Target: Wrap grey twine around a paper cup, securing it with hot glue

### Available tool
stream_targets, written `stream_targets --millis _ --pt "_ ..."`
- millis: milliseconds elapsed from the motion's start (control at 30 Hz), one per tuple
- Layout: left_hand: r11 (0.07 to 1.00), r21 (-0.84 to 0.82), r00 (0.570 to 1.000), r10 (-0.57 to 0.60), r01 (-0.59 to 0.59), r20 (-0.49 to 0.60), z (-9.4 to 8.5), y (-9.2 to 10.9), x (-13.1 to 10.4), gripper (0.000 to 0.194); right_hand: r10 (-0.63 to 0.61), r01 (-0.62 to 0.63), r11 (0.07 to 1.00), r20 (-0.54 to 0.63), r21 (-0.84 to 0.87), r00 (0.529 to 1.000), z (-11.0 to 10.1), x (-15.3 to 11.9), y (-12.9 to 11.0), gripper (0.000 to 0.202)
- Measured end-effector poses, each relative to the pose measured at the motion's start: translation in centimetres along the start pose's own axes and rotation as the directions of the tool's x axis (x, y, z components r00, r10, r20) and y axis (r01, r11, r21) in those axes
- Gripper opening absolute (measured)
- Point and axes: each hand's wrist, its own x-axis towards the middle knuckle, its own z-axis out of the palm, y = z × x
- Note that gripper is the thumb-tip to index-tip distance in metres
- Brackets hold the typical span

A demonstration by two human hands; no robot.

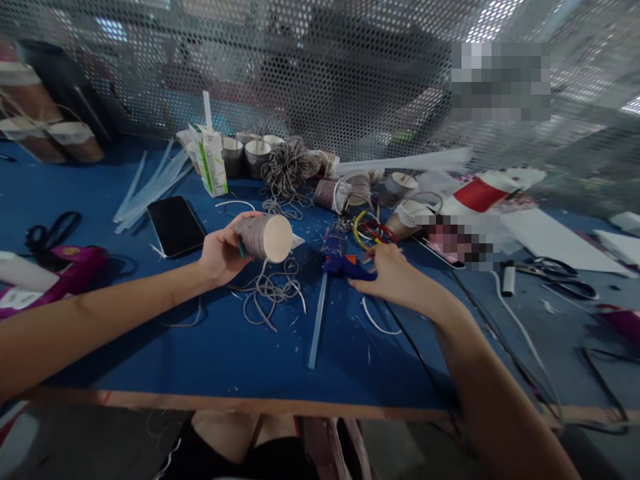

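My left hand (225,255) is closed round the side of a paper cup (255,239) wrapped in grey cord, its round cream end turned to the right. A loose tail of grey cord (270,293) hangs from it and lies in tangled loops on the table. My right hand (395,279) has its thumb and fingers around the handle of a blue hot glue gun (340,262) with an orange trigger. A clear glue stick (319,323) juts from the gun's rear towards the front edge. Part of the handle is hidden by my fingers.
A black phone (176,227) and several glue sticks (150,190) lie at left. Behind stand a drink carton (214,162), wrapped cups (258,159) and a heap of cord (291,170). Scissors (555,269) and trailing cables are at right. A perforated metal screen (320,73) closes the back.
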Motion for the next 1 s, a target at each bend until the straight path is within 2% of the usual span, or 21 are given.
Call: stream_targets --millis 100,267,400,500,567,600,700,767,833,900,1000 --pt "0.998 0.032 0.999 0.049 -0.050 0.006 0.7 -0.2 -0.4 0.051 -0.020 0.023 0.991 0.023 -0.134 1.000 0.3 -0.6 -1.8 0.028" --pt "0.985 0.136 0.993 0.099 -0.106 0.056 1.3 -0.5 -0.8 0.054 0.134 -0.125 0.978 0.042 -0.169 0.990 -0.4 -0.8 -4.0 0.014" --pt "0.963 0.207 0.982 0.152 -0.172 0.112 1.2 -0.6 -1.0 0.056 0.137 -0.143 0.987 -0.095 -0.066 0.986 -1.0 -0.4 -3.2 0.020" --pt "0.961 0.207 0.981 0.165 -0.183 0.102 1.2 -0.6 -1.1 0.056 0.029 0.009 0.986 -0.220 0.169 0.975 -1.3 -0.3 -2.2 0.032" --pt "0.956 0.211 0.978 0.186 -0.202 0.096 1.2 -0.7 -1.2 0.056 0.003 0.105 0.913 -0.265 0.394 0.964 -1.3 -0.3 -1.9 0.035" --pt "0.953 0.214 0.976 0.196 -0.213 0.098 1.3 -0.7 -1.2 0.056 0.027 0.113 0.851 -0.258 0.513 0.966 -1.3 -0.4 -2.1 0.035" --pt "0.945 0.227 0.970 0.213 -0.235 0.116 1.3 -0.7 -1.2 0.056 0.140 0.015 0.596 -0.123 0.803 0.983 -1.1 -0.8 -3.0 0.037" --pt "0.935 0.243 0.964 0.233 -0.258 0.130 1.1 -0.6 -1.2 0.054 0.148 -0.016 0.442 -0.055 0.897 0.987 -0.8 -0.9 -3.8 0.037" --pt "0.917 0.268 0.953 0.267 -0.296 0.140 1.0 -0.6 -1.1 0.053 0.113 -0.004 0.342 -0.036 0.940 0.993 -0.6 -1.0 -4.4 0.033" --pt "0.898 0.291 0.944 0.298 -0.328 0.144 0.8 -0.7 -1.0 0.051 0.106 -0.007 0.294 -0.026 0.956 0.994 -0.4 -1.1 -4.6 0.029" --pt "0.894 0.297 0.941 0.312 -0.337 0.130 0.8 -0.7 -1.0 0.052 0.140 -0.026 0.334 -0.022 0.942 0.990 0.0 -1.4 -4.7 0.031"
